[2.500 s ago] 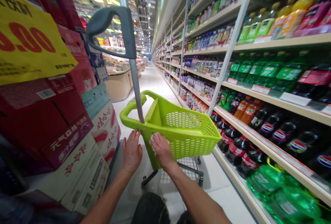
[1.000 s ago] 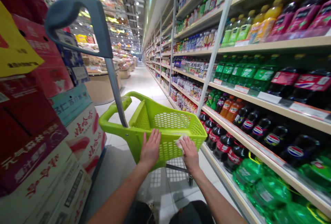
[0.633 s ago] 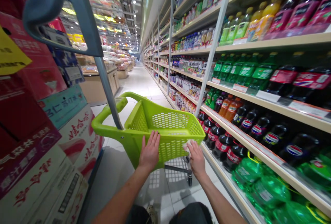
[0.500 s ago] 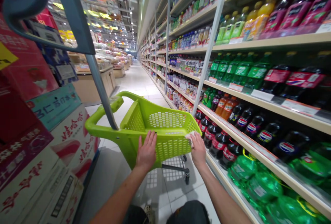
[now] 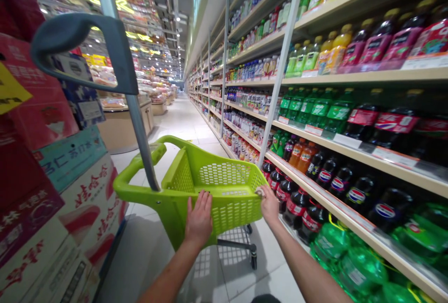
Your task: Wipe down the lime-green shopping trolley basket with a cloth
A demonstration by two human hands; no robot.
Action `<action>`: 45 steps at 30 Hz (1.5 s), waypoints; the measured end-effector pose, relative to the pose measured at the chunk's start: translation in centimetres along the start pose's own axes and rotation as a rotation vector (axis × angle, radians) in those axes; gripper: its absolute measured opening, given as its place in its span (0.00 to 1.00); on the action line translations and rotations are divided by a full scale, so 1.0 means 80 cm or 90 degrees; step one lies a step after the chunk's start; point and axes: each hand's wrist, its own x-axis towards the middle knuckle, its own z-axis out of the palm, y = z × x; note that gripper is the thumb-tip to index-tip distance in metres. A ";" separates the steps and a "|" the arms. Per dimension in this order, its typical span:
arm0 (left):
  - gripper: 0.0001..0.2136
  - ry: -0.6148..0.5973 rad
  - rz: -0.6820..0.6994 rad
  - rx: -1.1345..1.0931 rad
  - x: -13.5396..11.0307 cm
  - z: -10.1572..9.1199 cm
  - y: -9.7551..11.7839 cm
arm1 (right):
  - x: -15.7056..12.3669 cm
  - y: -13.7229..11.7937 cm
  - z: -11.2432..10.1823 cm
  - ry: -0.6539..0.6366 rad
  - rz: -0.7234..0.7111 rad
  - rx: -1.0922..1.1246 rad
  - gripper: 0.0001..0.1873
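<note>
A lime-green shopping cart (image 5: 171, 196) with a perforated basket stands in the aisle before me. My left hand (image 5: 199, 219) lies flat against the near side of the basket, its fingertips at the top rim and nothing in its grasp. At the basket's right front corner, my right hand (image 5: 270, 206) is closed around a white cloth or tissue (image 5: 259, 191). Only a small bit of that cloth shows, pressed at the rim; the fingers cover the rest. Rising from the cart's left part is a grey post with a dark blue-grey looped handle (image 5: 128, 60).
Shelves (image 5: 315, 133) of soda bottles line the right side, close to my right arm. Stacked drink cartons (image 5: 80, 154) stand on the left. The tiled aisle (image 5: 175, 126) runs ahead past a wooden display counter (image 5: 122, 130). A caster wheel (image 5: 254, 261) shows beneath the basket.
My right hand has turned and closed more over the rim corner, so less of the cloth shows. My left hand stays on the basket side. The view has tilted up slightly.
</note>
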 end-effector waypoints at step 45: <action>0.24 0.063 0.048 0.052 -0.022 -0.038 -0.057 | -0.049 -0.095 0.018 -0.125 -0.198 0.077 0.33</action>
